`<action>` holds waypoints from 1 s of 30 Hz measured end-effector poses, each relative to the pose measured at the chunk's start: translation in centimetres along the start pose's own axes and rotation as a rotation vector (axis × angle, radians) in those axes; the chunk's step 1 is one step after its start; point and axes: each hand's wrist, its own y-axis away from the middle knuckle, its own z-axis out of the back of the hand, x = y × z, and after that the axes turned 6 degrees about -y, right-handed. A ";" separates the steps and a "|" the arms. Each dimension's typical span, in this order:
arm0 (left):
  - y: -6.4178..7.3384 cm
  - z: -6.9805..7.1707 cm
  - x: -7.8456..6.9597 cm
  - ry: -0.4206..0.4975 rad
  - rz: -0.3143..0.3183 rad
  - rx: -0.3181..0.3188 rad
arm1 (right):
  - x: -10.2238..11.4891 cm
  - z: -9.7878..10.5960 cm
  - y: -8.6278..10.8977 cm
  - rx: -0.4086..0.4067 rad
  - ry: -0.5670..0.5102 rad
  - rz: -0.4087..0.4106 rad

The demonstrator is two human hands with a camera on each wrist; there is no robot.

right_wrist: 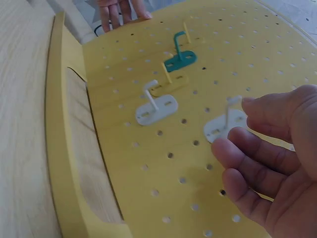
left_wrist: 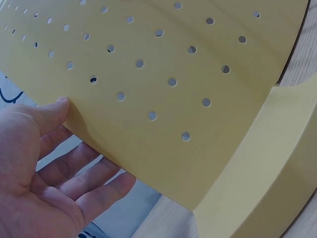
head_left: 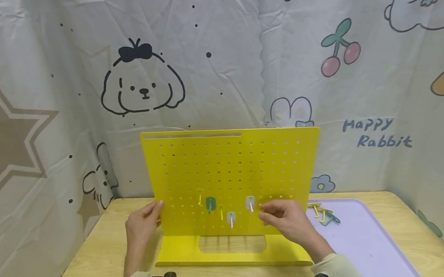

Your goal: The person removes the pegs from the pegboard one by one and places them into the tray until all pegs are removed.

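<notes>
Head view, lower centre: a yellow pegboard (head_left: 235,176) stands with the left hand (head_left: 142,224) at its left edge and the right hand (head_left: 290,221) just beside the right-hand white hook (head_left: 250,202) on its face; loose hooks (head_left: 324,214) lie on a tray (head_left: 362,245), lower right. Left wrist view, lower left: thumb on the face, fingers bent behind the edge, a light pinch; the panel looks thin, stiff and fairly light, so that edge seems right for steadying it. Right wrist view, right side: fingers loosely bent, thumb apart, gripping nothing I can make out; whether the thumb brushes the hook I can't tell. Probably light, hard plastic, it's best pinched by its flat plate (right_wrist: 213,124), sparing the slim arm.
</notes>
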 end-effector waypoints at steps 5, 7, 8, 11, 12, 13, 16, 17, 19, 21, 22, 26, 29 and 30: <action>-0.1 -0.1 -0.1 0.000 -0.009 -0.006 | 0.0 -1.1 -0.5 -0.003 0.017 0.030; -0.1 -0.2 -0.1 0.007 -0.010 -0.011 | 0.0 -1.5 -0.8 -0.002 0.024 0.031; -0.2 -0.2 -0.1 0.009 -0.010 -0.012 | 0.1 -1.6 -0.9 -0.001 0.030 0.027; -0.1 -0.2 -0.1 0.013 -0.005 -0.012 | 0.1 -2.0 -1.1 0.001 0.045 0.009; -0.1 -0.2 -0.1 0.014 -0.002 -0.012 | 0.1 -2.0 -1.1 0.001 0.048 0.004; -0.1 -0.2 -0.1 0.012 0.000 -0.010 | 0.1 -2.1 -1.1 0.000 0.049 0.001; 0.1 -0.2 -0.1 0.007 0.009 -0.009 | 0.0 -2.3 -1.1 -0.004 0.051 -0.009; 0.1 -0.1 -0.1 0.006 0.010 -0.009 | 0.0 -2.3 -1.1 -0.007 0.046 -0.010; 0.2 -0.1 -0.1 0.003 0.006 -0.008 | 0.0 -2.3 -1.0 -0.014 0.048 -0.007; 0.1 -0.1 -0.1 0.003 0.004 -0.009 | -0.1 -2.3 -1.0 -0.021 0.043 -0.002; 0.1 -0.1 -0.1 0.002 0.003 -0.010 | -0.1 -2.3 -1.0 -0.024 0.039 0.001; 0.1 -0.2 -0.1 0.002 0.006 -0.011 | 0.0 -2.3 -1.0 -0.040 0.040 0.001; 0.1 -0.2 -0.1 0.002 0.005 -0.010 | 0.2 -2.3 -0.9 -0.049 0.046 0.002; 0.1 -0.1 -0.1 0.002 0.002 -0.010 | 0.3 -2.3 -0.9 -0.050 0.046 0.003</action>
